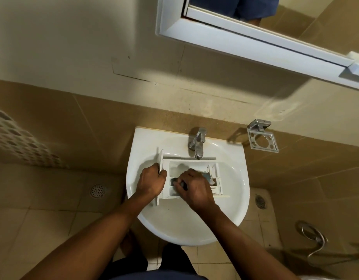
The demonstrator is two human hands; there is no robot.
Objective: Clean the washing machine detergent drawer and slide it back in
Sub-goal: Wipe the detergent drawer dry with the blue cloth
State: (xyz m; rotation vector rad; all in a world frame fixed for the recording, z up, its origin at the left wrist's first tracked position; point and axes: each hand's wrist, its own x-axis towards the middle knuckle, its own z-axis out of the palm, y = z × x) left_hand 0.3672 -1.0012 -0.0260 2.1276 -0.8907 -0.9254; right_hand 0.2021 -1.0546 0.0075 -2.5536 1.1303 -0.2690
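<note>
Counting two floor drains [97, 190], one sink [233, 178], one drawer [186, 164] lying across basin under one tap [197, 144], one wall holder [262, 140]. Covering drawer's middle with right hand [194, 188]; dark item [174, 181] too blurred for naming. Gripping drawer's front panel with left hand [152, 182], fingers curled; pinching dark item with right hand inside drawer.
</note>
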